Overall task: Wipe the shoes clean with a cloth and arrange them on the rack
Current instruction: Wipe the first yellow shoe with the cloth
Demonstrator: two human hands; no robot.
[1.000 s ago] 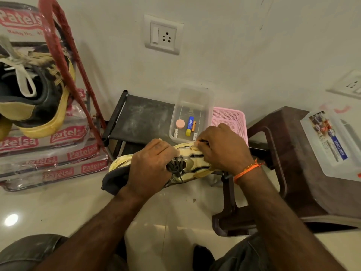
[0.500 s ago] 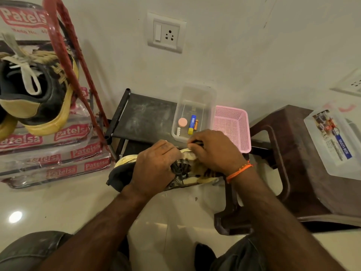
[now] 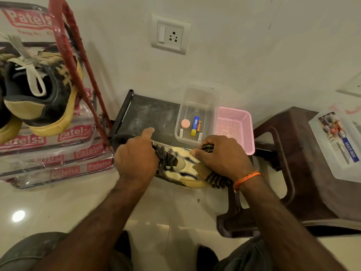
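Both hands point(image 3: 136, 159) point(image 3: 222, 156) grip the cream shoe point(image 3: 183, 165), thumbs out.

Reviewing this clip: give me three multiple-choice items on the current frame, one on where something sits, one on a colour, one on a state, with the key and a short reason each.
1. Where does the clear plastic box stand?
A. on the dark low stand, beside the pink basket
B. on the brown stool
C. on the floor tiles

2. What colour is the band on the right wrist?
A. green
B. orange
C. white

3. What is the left hand doing?
A. hanging idle at the side
B. pressing the wall switch
C. gripping the cream shoe at its dark laces

Key:
1 A: the box rests on the dark low stand, with the pink basket right beside it.
2 B: the wrist band is orange.
3 C: the left hand's fingers curl round the cream shoe at the laces, while the right hand grips its other end.
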